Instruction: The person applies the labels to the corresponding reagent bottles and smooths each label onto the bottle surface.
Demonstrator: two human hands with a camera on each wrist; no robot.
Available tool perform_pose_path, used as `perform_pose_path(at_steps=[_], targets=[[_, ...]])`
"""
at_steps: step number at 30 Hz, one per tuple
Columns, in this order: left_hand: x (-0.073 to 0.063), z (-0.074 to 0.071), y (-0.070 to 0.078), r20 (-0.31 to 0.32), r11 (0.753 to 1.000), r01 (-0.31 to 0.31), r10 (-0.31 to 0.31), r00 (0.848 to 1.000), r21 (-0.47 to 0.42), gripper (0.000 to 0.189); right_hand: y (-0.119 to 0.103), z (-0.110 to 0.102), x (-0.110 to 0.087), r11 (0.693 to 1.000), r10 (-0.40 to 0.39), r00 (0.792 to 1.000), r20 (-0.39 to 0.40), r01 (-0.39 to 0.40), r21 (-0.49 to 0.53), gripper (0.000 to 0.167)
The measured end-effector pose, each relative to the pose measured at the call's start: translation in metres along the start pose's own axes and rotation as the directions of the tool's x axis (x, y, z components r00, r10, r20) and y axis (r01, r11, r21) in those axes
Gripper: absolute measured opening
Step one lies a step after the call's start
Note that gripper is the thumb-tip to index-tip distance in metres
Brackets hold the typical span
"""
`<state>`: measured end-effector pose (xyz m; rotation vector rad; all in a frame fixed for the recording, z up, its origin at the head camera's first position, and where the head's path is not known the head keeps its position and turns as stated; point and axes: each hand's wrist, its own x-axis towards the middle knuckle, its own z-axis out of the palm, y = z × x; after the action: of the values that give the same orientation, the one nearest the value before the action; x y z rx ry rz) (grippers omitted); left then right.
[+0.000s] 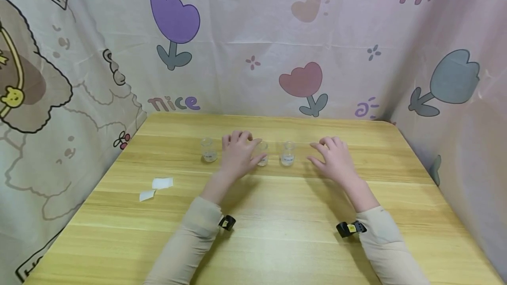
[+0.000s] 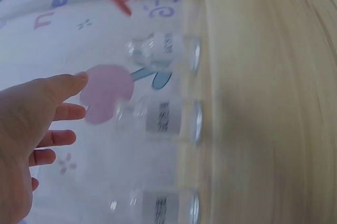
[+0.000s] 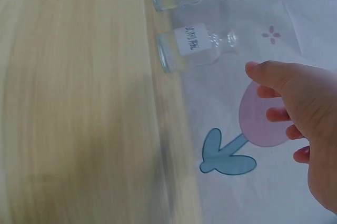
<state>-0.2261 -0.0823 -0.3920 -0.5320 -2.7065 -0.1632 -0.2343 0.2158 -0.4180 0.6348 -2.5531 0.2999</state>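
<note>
Three small clear glass bottles with white labels stand upright in a row on the wooden table. The left bottle (image 1: 208, 150) is just left of my left hand (image 1: 239, 155). Part of the middle bottle (image 1: 263, 158) is hidden behind that hand's thumb and forefinger in the head view. To its right stands the right bottle (image 1: 288, 155), whose printed label (image 3: 193, 40) faces me. My right hand (image 1: 334, 158) hovers to the right of this bottle, fingers loosely bent. In the left wrist view, a gap shows between my left fingers (image 2: 60, 138) and the bottles. Neither hand holds anything.
Two white paper slips (image 1: 162, 183) lie on the left part of the wooden table (image 1: 269, 232). A printed curtain (image 1: 237, 25) hangs behind the table and along both sides. Each wrist carries a small black camera (image 1: 350, 228).
</note>
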Motion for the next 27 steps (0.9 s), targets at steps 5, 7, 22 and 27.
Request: perform_pose_path(at_steps=[5, 7, 22, 27], targets=[[-0.016, -0.013, -0.021, -0.004, 0.998, 0.056, -0.056, 0.998, -0.007, 0.05, 0.005, -0.009, -0.01, 0.999, 0.042, 0.999, -0.019, -0.042, 0.002, 0.043], [-0.022, -0.018, -0.03, -0.02, 0.998, 0.069, -0.069, 0.997, -0.012, 0.05, 0.007, -0.012, -0.014, 0.998, 0.056, 0.998, -0.021, -0.056, 0.0, 0.044], [-0.064, -0.03, -0.1, -0.206, 0.998, 0.061, -0.059, 0.977, 0.005, 0.054, 0.028, -0.027, -0.041, 0.994, 0.11, 0.991, -0.079, -0.109, 0.026, 0.051], [-0.075, -0.029, -0.119, -0.205, 0.996, 0.088, -0.083, 0.975, 0.015, 0.066, 0.034, -0.031, -0.05, 0.989, 0.142, 0.987, -0.074, -0.139, 0.043, 0.057]])
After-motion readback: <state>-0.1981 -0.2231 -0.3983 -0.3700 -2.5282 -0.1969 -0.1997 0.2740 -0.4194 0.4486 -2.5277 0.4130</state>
